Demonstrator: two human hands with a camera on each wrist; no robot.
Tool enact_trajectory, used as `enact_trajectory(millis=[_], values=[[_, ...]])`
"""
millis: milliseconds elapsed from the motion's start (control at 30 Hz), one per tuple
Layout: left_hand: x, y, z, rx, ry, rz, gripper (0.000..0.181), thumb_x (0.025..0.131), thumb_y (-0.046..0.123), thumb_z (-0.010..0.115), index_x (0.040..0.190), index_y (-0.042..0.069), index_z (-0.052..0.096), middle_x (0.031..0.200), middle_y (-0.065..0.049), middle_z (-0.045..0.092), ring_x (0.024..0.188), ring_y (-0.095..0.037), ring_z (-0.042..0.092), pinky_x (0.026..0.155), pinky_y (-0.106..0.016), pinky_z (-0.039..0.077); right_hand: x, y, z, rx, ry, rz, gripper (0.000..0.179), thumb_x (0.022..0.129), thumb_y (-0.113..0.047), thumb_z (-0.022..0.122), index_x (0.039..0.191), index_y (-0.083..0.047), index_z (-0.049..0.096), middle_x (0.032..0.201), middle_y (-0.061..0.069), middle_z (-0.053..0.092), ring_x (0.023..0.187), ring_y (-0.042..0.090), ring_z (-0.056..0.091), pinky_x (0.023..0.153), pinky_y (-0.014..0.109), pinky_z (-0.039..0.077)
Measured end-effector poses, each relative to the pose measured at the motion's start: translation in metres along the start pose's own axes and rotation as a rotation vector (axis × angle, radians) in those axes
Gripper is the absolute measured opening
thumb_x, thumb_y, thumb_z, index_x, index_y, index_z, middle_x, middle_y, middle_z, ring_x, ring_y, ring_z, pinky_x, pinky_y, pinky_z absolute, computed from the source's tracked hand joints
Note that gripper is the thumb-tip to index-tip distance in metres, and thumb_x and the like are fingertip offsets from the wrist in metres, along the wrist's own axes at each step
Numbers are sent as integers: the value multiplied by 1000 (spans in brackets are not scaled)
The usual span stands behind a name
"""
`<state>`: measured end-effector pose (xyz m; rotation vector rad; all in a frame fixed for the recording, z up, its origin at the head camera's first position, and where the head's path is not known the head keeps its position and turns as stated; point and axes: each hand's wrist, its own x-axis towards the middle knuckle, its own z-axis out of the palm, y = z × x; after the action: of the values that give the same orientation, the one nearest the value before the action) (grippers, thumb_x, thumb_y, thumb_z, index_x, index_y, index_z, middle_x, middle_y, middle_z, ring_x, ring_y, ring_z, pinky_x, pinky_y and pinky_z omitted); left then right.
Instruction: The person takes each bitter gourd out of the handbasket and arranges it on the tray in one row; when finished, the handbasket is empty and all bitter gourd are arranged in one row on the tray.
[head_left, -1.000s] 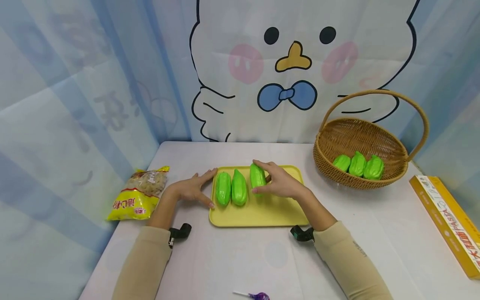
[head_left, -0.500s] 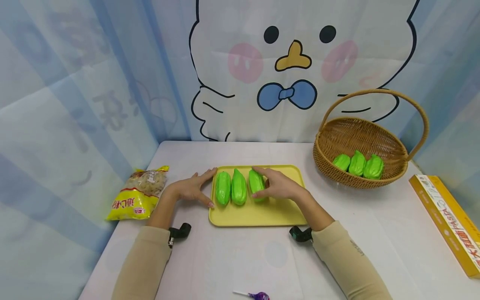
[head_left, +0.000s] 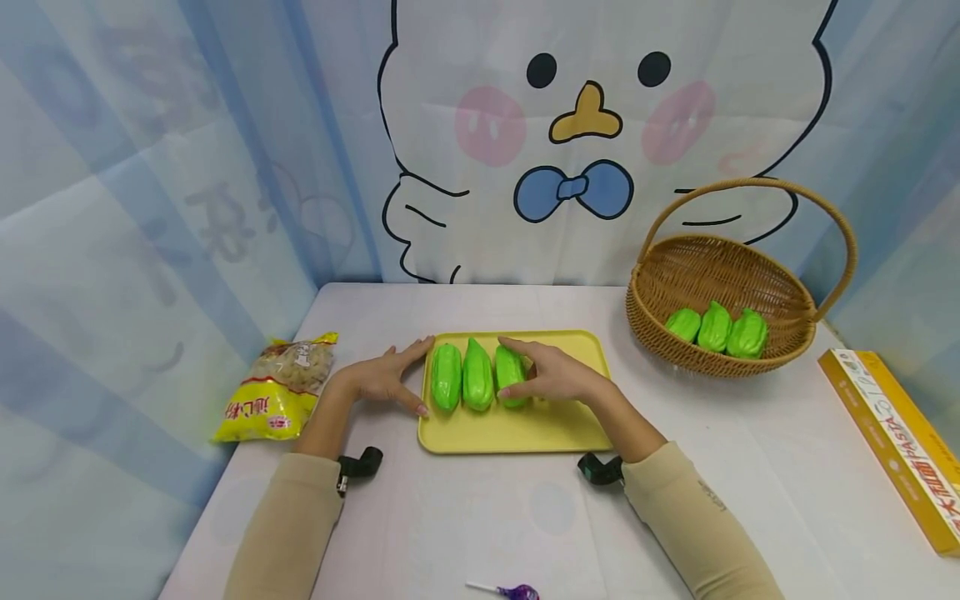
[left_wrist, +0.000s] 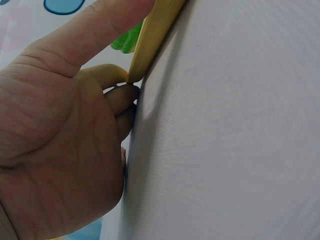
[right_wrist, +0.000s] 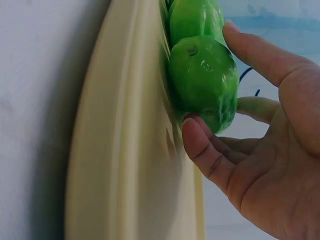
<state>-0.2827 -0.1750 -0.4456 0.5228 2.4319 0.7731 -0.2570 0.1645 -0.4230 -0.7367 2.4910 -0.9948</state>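
On a yellow tray point(head_left: 555, 429) lie three green ridged vegetables, shiny and plump, side by side: a left one point(head_left: 446, 377), a middle one point(head_left: 477, 375) with a pointed top, and a right one point(head_left: 509, 375). My right hand point(head_left: 555, 371) grips the right vegetable, thumb at its near end and forefinger at its far end. In the right wrist view that vegetable point(right_wrist: 202, 75) sits close against its neighbour point(right_wrist: 195, 20). With thumb and forefinger spread, my left hand point(head_left: 382, 379) touches the tray's left edge; in the left wrist view the thumb overlaps the rim point(left_wrist: 155, 40).
A wicker basket point(head_left: 652, 333) with three more green vegetables stands at the back right. A yellow pasta box point(head_left: 892, 450) lies along the right side. On the left is a yellow snack bag point(head_left: 277, 387). A purple lollipop point(head_left: 517, 592) lies at the near edge.
My right hand has moved the right vegetable leftward and slightly nearer, down onto the tray beside the middle one. My left hand has stayed at the tray's edge.
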Motion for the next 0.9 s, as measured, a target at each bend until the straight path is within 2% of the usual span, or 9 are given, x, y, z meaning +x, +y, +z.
enact_trajectory(millis=[100,200,300,467,667,900], values=[[0,0,0,-1,0,0,137,69,53,94,169,31,4,177,-2,0,158,-51,-10,123,-75,-4,-1,1,-2,17,-13,-5,95,90,-41,81,165,-11,30,146,12,56,68,20,67,60,33,54],[1,-1,1,0,1,3,137,69,53,94,169,32,4,177,-2,0,158,-51,-10,122,-75,-3,-3,1,-4,43,-14,2,91,91,-38,82,163,-11,34,152,13,53,73,25,72,60,33,56],[2,-1,1,3,4,7,136,69,52,94,169,32,4,177,-2,0,158,-52,-10,123,-75,-3,-4,1,-6,35,-3,8,88,90,-37,83,162,-12,39,150,14,56,82,23,74,64,33,56],[1,-1,1,0,8,0,136,69,52,94,169,32,4,177,-3,1,158,-52,-10,123,-75,-3,-4,0,-6,22,8,6,85,90,-37,83,160,-13,42,156,14,51,96,18,72,75,31,56],[-1,2,0,3,6,-29,138,66,55,95,169,33,6,177,-2,2,159,-49,-8,123,-75,-1,-5,-2,-7,43,3,20,85,90,-35,83,160,-12,41,158,16,48,96,19,72,77,32,56],[-1,2,0,0,7,-25,137,68,54,94,169,33,5,177,-3,2,159,-50,-8,123,-75,-2,-5,-3,-6,31,4,18,85,90,-36,83,160,-13,42,160,15,46,96,17,71,78,32,55]])
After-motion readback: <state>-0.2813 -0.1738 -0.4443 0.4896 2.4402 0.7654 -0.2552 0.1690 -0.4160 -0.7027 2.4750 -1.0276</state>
